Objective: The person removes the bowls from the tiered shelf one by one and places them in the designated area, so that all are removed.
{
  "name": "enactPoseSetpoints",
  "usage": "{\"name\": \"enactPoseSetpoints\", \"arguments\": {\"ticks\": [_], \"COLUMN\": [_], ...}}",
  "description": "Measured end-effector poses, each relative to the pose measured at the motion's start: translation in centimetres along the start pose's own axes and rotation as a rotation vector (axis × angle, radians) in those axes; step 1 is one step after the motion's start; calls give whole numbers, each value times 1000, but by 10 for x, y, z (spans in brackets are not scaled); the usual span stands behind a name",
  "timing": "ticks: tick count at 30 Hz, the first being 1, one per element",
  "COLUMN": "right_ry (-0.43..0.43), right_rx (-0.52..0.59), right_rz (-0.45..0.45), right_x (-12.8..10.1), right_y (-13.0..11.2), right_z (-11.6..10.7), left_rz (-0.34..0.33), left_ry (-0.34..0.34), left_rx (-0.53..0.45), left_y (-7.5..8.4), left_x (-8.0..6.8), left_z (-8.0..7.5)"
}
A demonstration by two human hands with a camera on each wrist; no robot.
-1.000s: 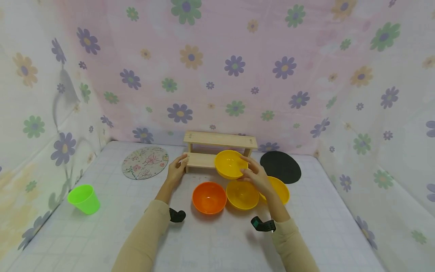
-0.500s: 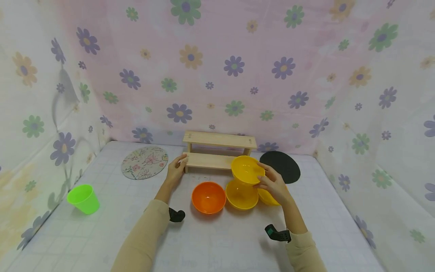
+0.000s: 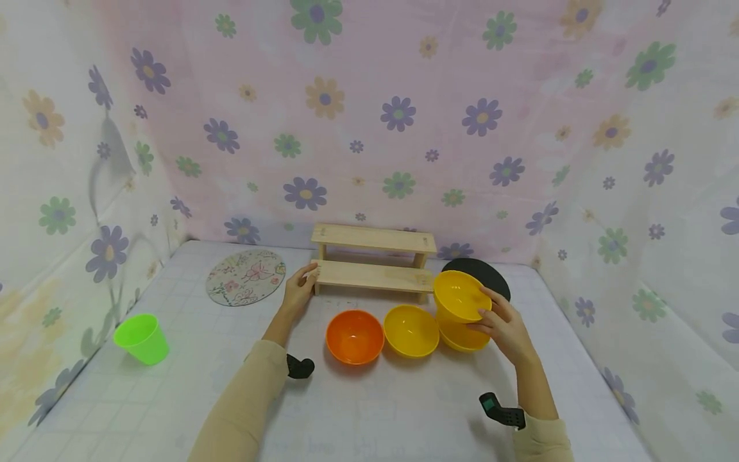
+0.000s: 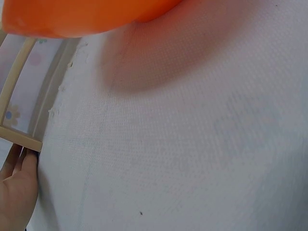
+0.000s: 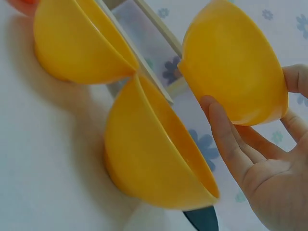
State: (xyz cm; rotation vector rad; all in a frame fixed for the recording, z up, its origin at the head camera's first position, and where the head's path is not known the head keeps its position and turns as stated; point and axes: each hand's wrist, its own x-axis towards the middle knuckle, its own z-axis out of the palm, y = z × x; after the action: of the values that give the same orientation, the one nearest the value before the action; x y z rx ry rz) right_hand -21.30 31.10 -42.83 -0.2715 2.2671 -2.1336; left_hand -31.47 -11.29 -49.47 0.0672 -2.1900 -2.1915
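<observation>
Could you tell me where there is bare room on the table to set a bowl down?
Bare cloth lies between the green cup and the orange bowl, and along the near edge between the two sleeves. It is crowded before the wooden shelf, where three bowls sit close and the right hand holds a yellow bowl.

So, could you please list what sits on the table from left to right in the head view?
Green cup → floral round mat → left hand → orange bowl → yellow bowl on the table → held yellow bowl → right hand.
</observation>
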Motion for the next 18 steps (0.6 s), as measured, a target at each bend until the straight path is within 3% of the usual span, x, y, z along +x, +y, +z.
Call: {"name": "enactPoseSetpoints", "arguments": {"ticks": [7,18], "right_ry": [52,63], "right_rx": [10,137], "right_rz": [15,-83], "right_x": [-12,-22], "right_y": [-2,3], "right_z": [-19,-45], "left_rz": [-7,1], "left_ry": [9,23], "left_rx": [28,31], "left_y": [-1,-2], "left_x": [0,2], "left_z": [-1,0]}}
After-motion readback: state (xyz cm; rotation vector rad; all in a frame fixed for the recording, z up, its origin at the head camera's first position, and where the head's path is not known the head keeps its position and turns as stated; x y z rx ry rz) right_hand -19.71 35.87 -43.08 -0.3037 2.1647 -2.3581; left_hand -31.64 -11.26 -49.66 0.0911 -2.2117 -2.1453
